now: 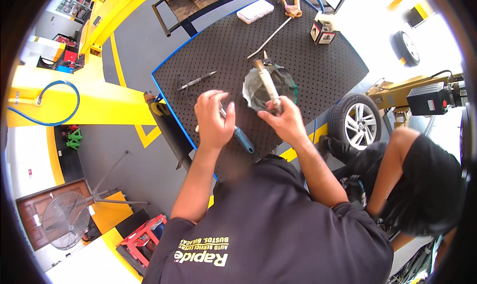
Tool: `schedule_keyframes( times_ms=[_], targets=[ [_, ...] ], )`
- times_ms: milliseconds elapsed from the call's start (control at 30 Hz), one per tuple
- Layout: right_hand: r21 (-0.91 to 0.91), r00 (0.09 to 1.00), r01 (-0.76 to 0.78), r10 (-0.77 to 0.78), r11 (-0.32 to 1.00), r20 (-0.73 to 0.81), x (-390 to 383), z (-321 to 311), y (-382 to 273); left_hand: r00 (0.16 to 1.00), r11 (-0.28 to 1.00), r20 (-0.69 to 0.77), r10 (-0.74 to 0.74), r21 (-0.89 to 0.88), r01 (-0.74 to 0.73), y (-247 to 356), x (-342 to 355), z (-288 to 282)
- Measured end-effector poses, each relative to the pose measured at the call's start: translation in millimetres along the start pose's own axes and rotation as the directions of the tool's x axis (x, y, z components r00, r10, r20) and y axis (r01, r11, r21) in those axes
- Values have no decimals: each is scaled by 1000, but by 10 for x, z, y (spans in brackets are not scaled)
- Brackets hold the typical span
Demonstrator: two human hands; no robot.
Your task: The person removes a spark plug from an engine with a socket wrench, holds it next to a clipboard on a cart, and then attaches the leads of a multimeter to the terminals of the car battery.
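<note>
My right hand (285, 120) is closed around the lower end of a pale stick-like brush (268, 82) with a brownish tip. The brush slants over a greyish, see-through container (256, 87) with a ragged rim, whose contents I cannot make out. My left hand (214, 117) is raised to the left of the container, thumb and fingers apart, holding nothing visible. Beside it a blue-handled tool (243, 140) lies on the black perforated tabletop (228, 50); its far end is partly hidden by that hand. A slim pen-like tool (198, 80) lies further left.
At the table's far side are a white case (255, 11), an orange blow gun (292, 8) with a long thin nozzle, and a small printed box (323, 30). A wheel (355, 122) stands to the right, near a crouching person (422, 179). A fan (64, 219) stands left.
</note>
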State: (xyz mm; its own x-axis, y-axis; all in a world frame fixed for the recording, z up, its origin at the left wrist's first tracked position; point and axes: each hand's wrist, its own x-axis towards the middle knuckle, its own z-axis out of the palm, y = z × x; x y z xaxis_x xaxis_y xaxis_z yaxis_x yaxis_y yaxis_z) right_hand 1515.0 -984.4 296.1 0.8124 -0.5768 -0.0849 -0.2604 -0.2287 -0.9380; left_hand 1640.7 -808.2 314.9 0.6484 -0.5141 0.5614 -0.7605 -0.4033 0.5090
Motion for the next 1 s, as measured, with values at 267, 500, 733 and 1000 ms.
schedule_keyframes(
  times_ms=[267, 500, 733, 1000],
  targets=[
    [-163, 985, -171, 164, 972, -57, -488, -327, -68, 828, 931, 448, 338, -31, -363, 124, 350, 543],
    [-235, 926, -317, 246, 919, -286, -911, -295, -162, 931, 913, 352, 100, -405, 56, -48, 391, 815],
    [-183, 943, -324, 303, 928, -138, -1079, 378, -391, 718, 356, 678, -160, -638, 683, 97, 158, 672],
    [-224, 930, -351, 311, 909, -194, -1291, 551, -513, 896, 873, 366, -252, -314, 373, -653, 1218, 121]
  ],
)
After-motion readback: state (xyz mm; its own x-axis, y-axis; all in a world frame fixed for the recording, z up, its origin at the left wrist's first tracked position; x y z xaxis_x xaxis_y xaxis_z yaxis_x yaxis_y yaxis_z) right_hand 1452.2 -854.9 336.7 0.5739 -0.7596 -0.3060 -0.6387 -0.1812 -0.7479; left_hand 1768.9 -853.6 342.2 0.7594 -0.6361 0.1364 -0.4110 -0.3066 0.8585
